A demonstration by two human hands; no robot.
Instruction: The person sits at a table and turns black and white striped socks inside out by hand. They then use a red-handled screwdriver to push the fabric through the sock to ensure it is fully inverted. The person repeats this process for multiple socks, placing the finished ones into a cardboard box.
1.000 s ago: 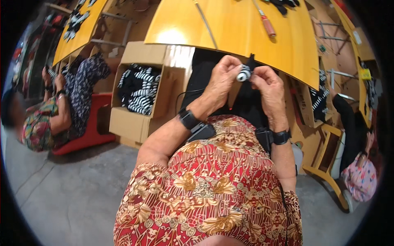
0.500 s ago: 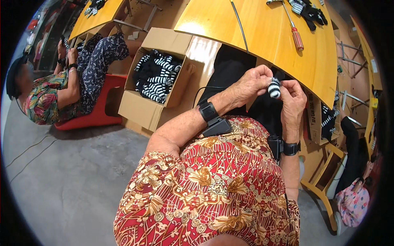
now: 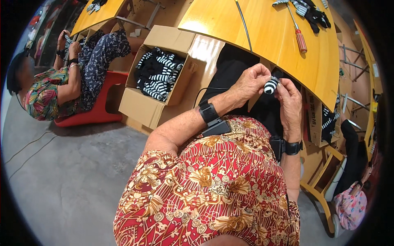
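Observation:
Between my hands, over my lap by the table edge, is a small bunched black-and-white striped knit piece (image 3: 271, 86), apparently part of a glove. My left hand (image 3: 253, 81) pinches its upper end between thumb and fingers. At its right side, my right hand (image 3: 290, 100) has thumb and index finger closed against the fabric; the other fingers curl behind and are partly hidden. Black bands circle both my wrists.
An open cardboard box (image 3: 139, 107) of striped knitwear (image 3: 162, 76) stands to my left. On the yellow table (image 3: 271, 37) lie a red-handled screwdriver (image 3: 301, 41), a thin dark rod (image 3: 245, 26) and gloves (image 3: 314, 16). Another box (image 3: 315, 121) is at right. Co-workers sit on both sides.
The striped piece has shifted slightly left and tilted, its rounded end now pointing down-left. My right fingers have slid a little along its side. Both hands stay close together.

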